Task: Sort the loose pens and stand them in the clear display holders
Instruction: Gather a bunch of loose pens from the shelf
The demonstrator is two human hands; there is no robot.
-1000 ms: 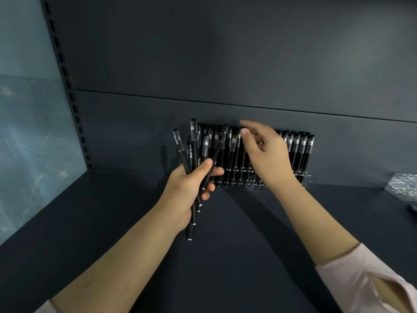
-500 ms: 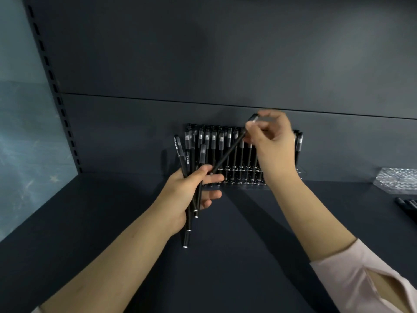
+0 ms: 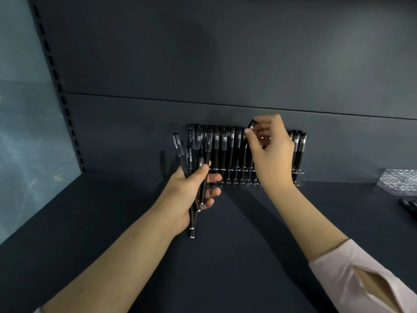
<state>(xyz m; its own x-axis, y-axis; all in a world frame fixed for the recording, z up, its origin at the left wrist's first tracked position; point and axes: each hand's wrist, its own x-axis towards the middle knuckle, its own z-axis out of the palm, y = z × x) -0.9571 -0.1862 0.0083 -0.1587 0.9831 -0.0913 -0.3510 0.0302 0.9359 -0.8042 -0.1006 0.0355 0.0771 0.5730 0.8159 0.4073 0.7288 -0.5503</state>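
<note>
Your right hand [image 3: 270, 154] hides part of the row of pens [image 3: 225, 150] behind it and most of the pen [image 3: 251, 123] it pinches. Your left hand [image 3: 187, 195] covers the middle of its bundle [image 3: 191, 154]. Right of both hands, loose pens [image 3: 409, 205] and clear packaging [image 3: 399, 180] are cut off.

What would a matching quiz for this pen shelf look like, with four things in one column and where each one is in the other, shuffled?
Column one
1. bunch of pens
2. single pen
3. clear display holder
4. clear plastic piece

Column two
A. standing at the back of the shelf
B. pinched near its top by the right hand
C. lying at the far right of the shelf
D. gripped in the left hand

Pairs: 1-D, 2-B, 3-A, 4-C
</note>
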